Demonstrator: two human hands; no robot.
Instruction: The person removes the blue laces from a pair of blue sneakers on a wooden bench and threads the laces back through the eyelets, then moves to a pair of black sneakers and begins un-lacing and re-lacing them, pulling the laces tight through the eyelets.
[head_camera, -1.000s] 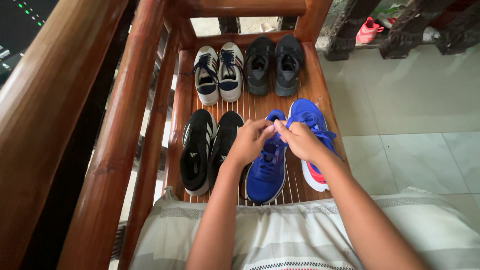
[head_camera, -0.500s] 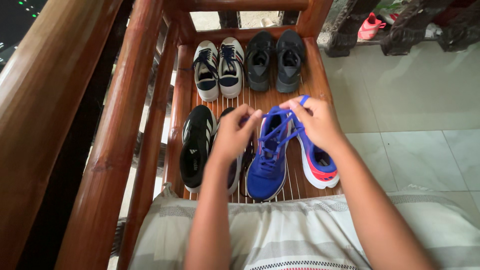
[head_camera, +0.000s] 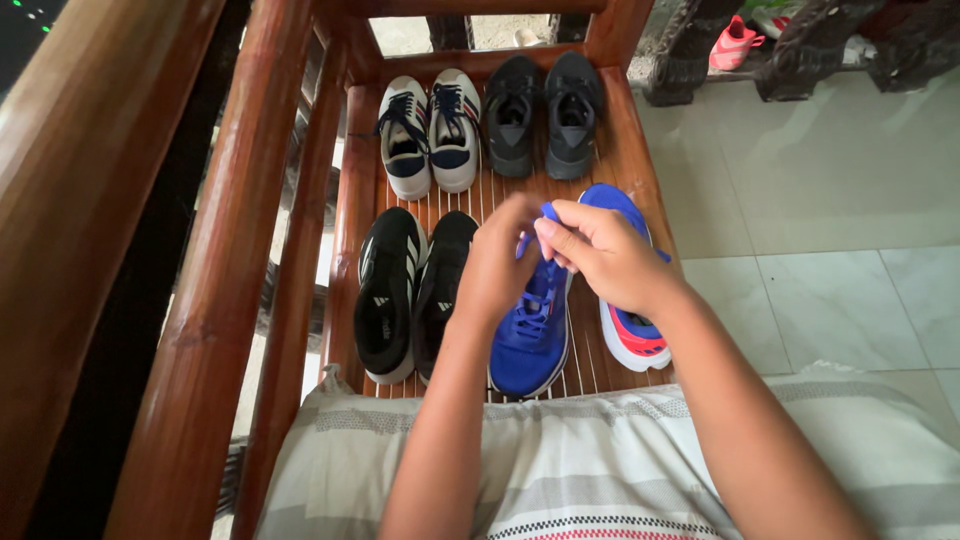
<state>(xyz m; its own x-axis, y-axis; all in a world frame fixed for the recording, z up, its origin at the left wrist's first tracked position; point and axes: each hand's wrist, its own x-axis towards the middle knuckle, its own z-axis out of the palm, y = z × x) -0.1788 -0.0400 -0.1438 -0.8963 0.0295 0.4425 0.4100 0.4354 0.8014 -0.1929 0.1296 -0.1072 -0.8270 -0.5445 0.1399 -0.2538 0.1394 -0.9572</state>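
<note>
While the camera looks straight down, both hands meet above a slatted wooden rack (head_camera: 610, 130) of reddish-brown wood, whose thin rods run near to far and whose thick rounded rails frame it on the left and right. The left hand (head_camera: 495, 265) and the right hand (head_camera: 600, 250) are close together over the blue shoe (head_camera: 530, 335); the fingers (head_camera: 550, 232) of each are pinched shut on the blue laces (head_camera: 535, 300) of that shoe, with a loop of lace showing between the two hands. The blue shoe lies on the near row of the rack, right of centre, its toe pointing toward the near edge. Just beside it on the right lies its partner, a blue shoe with a white and red sole (head_camera: 630, 335), partly hidden under the right hand.

To the left in the same near row stands a pair of black shoes with white stripes (head_camera: 390, 290). The far row holds a pair of white and navy shoes (head_camera: 430, 135) on the left and a pair of dark grey shoes (head_camera: 545, 115) on the right.

At the near edge a striped grey and white cloth (head_camera: 560, 470) covers the person's lap. Right of the rack the floor (head_camera: 820, 230) is of pale, glossy square tiles. At the far right a pink shoe (head_camera: 735, 45) lies beneath dark carved wooden furniture (head_camera: 830, 50).
</note>
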